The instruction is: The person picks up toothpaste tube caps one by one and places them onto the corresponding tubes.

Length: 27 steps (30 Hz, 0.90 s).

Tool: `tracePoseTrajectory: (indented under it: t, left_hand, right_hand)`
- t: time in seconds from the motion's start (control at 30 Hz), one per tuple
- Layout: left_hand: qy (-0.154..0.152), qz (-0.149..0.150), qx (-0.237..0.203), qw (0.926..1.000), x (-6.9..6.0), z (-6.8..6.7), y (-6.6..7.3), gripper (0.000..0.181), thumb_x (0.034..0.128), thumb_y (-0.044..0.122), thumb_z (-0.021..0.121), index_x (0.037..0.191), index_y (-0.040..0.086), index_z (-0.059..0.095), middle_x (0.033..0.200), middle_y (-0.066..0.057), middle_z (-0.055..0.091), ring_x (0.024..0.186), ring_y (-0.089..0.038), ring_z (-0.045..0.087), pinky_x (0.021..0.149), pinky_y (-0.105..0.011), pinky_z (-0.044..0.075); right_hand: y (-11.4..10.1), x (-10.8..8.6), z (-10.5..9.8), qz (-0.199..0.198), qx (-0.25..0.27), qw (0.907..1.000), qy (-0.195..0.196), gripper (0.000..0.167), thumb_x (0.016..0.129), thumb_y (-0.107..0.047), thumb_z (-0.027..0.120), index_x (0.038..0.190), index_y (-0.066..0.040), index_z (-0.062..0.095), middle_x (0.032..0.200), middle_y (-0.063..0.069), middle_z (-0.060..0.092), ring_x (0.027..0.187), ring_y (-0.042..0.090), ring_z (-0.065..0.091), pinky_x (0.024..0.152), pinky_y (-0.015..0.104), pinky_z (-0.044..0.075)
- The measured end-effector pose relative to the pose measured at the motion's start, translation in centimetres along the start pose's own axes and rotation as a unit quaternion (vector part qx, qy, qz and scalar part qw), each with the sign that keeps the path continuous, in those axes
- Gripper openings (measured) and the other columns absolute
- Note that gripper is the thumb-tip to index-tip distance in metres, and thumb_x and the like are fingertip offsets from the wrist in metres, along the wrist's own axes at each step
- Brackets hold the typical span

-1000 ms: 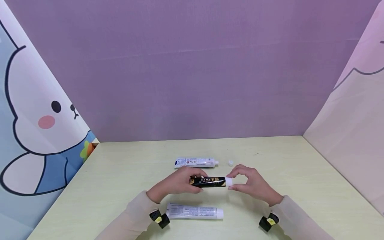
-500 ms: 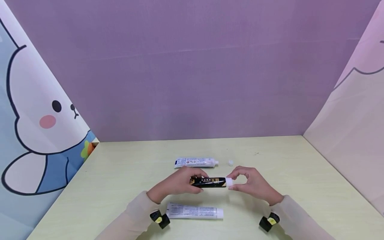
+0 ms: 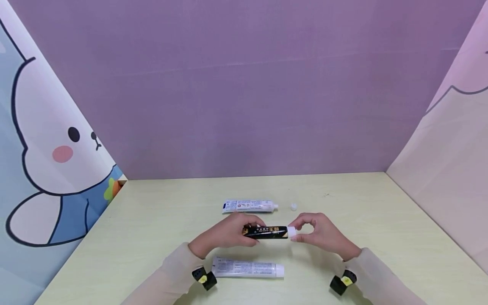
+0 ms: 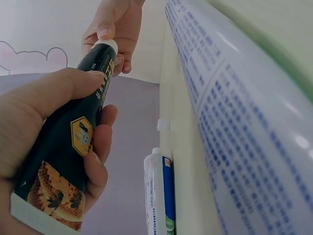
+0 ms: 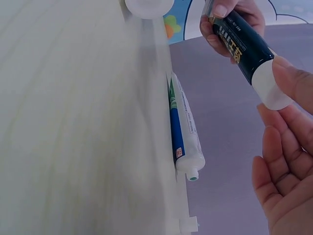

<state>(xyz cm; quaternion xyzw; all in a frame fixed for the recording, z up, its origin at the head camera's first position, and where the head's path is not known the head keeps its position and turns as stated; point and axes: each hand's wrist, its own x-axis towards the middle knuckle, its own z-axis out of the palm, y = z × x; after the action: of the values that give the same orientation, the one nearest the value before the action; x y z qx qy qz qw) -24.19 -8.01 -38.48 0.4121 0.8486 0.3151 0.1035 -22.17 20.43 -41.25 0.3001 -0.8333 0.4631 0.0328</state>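
A black toothpaste tube (image 3: 267, 232) with gold lettering is held level above the table. My left hand (image 3: 238, 231) grips its body; in the left wrist view the fingers wrap round the tube (image 4: 63, 147), which has a honeycomb picture near its flat end. With thumb and fingertips, my right hand (image 3: 322, 232) pinches the white cap (image 3: 291, 231) at the tube's right end. The right wrist view shows that cap (image 5: 270, 87) on the tube, thumb on one side and fingertips on the other.
Behind the hands lies a white toothpaste tube (image 3: 249, 206), uncapped, with a small white cap (image 3: 293, 206) standing to its right. Nearer the person, another white tube (image 3: 248, 268) lies capped. A purple panel (image 3: 251, 93) rises along the table's (image 3: 171, 199) back edge.
Almost nothing differs. The whole scene shifts slightly with the head view; both hands keep their hold on the black tube and its cap.
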Motion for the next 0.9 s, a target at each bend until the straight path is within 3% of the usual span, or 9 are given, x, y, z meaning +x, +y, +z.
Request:
tracePoseTrajectory:
  t: [0.17,0.37,0.6,0.9]
  left_hand:
    - [-0.008,0.001,-0.006,1.0000,0.14,-0.03,-0.22,0.036,0.0803,0.016,0.073,0.115,0.016,0.064,0.095,0.008,0.066,0.075,-0.002,0.054,0.070,-0.020,0.045]
    - [-0.009,-0.012,0.002,0.9999,0.16,0.05,-0.33,0.034,0.0796,0.013,0.072,0.112,0.015,0.064,0.093,0.009,0.065,0.072,-0.003,0.051,0.068,-0.020,0.044]
    - [0.001,-0.033,-0.002,0.9995,0.20,0.14,-0.23,0.033,0.0763,0.010,0.072,0.109,0.014,0.064,0.089,0.008,0.064,0.070,-0.003,0.051,0.065,-0.020,0.044]
    - [0.013,-0.032,0.002,0.9994,0.23,0.39,-0.57,0.034,0.0765,0.011,0.073,0.109,0.014,0.064,0.090,0.006,0.064,0.074,-0.004,0.053,0.068,-0.021,0.045]
  right_hand:
    - [0.19,0.01,0.19,-0.005,0.013,0.9999,0.005,0.021,0.075,-0.018,0.079,0.094,-0.014,0.071,0.084,-0.006,0.066,0.079,0.014,0.060,0.074,0.034,0.046]
    - [0.29,0.15,0.34,0.006,0.025,0.9995,-0.016,0.022,0.078,-0.021,0.077,0.096,-0.013,0.069,0.090,-0.002,0.068,0.083,0.021,0.061,0.079,0.034,0.047]
    - [0.42,0.19,0.25,0.007,0.019,0.9995,-0.024,0.023,0.079,-0.022,0.076,0.098,-0.012,0.069,0.093,-0.001,0.068,0.083,0.014,0.059,0.078,0.032,0.047]
    - [0.60,0.19,0.15,0.005,0.024,0.9994,-0.026,0.023,0.081,-0.021,0.074,0.101,-0.011,0.069,0.096,0.001,0.068,0.085,0.025,0.059,0.079,0.032,0.047]
